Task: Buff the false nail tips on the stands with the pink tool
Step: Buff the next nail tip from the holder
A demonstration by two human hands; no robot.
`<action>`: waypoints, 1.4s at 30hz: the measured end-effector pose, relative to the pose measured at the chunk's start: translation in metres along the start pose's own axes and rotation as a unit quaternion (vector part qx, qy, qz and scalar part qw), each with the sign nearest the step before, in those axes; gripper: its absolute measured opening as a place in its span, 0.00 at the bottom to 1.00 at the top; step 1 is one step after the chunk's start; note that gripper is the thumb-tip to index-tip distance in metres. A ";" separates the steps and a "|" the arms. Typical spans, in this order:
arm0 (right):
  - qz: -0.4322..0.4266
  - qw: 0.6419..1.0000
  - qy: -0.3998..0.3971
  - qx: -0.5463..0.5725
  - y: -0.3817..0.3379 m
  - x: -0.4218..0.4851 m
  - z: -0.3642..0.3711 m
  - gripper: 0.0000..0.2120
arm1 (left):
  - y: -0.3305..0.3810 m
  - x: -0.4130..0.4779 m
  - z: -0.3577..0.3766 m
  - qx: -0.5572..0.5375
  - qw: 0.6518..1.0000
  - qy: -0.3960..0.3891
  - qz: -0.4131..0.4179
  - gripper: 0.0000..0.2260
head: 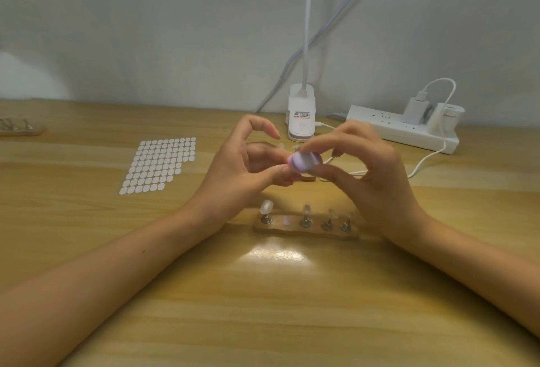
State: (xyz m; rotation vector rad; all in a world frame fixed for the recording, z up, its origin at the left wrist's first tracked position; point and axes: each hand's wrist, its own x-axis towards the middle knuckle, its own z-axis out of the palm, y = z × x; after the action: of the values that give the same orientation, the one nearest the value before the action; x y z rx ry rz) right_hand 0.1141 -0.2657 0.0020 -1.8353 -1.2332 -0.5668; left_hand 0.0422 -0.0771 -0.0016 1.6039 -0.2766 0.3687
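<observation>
- One view is on record, the head view; every entry below comes from it.
- Both bare forearms enter from the lower corners and meet above the middle of the pale wooden table (263, 293).
- Right hand (371, 174): we find it grasping the small round pink-lilac tool (305, 160), thumb beneath and fingertips on top. The tool is blurred.
- Left hand (242, 168): thumb and middle fingers are drawn together at the tool's lower left edge, with the index finger arched above. What lies between them is hidden, so we cannot tell whether this hand grips anything.
- Tool location: in the air between the two hands, above and behind the near stand and apart from it.
- Narrow wooden stand base (306, 231): it lies flat on the table just in front of the hands and carries four upright metal pins.
- The leftmost pin bears a frosted white false nail tip (266, 207). The next two pins bear clear false nail tips (306, 209).
- The fourth pin stands against the right wrist, and its top is too blurred to read.
- A pale round spot (286, 222) sits on the base between the first and second pins.
- A sheet of white oval stickers (159, 163) lies flat to the left of the left hand, well apart from the stand.
- By the wall we note a white clip lamp base (301, 115) and a white power strip (403, 133) with a white charger (413, 108) plugged in.
- A second wooden stand (20, 130) lies at the far left edge, blurred.
</observation>
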 end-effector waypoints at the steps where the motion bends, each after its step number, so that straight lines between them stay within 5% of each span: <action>1: -0.014 1.000 -0.006 0.003 -0.002 -0.001 0.002 0.09 | 0.000 0.000 0.000 0.001 1.000 -0.001 0.000 0.19; 42: 0.002 0.999 0.002 -0.032 0.007 0.001 -0.003 0.07 | 0.000 -0.001 0.000 -0.025 1.000 -0.004 -0.005 0.16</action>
State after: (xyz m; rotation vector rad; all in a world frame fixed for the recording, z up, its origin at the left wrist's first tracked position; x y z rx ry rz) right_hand 0.1209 -0.2691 0.0020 -1.8887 -1.2207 -0.6146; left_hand 0.0414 -0.0771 -0.0015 1.5570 -0.2823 0.3449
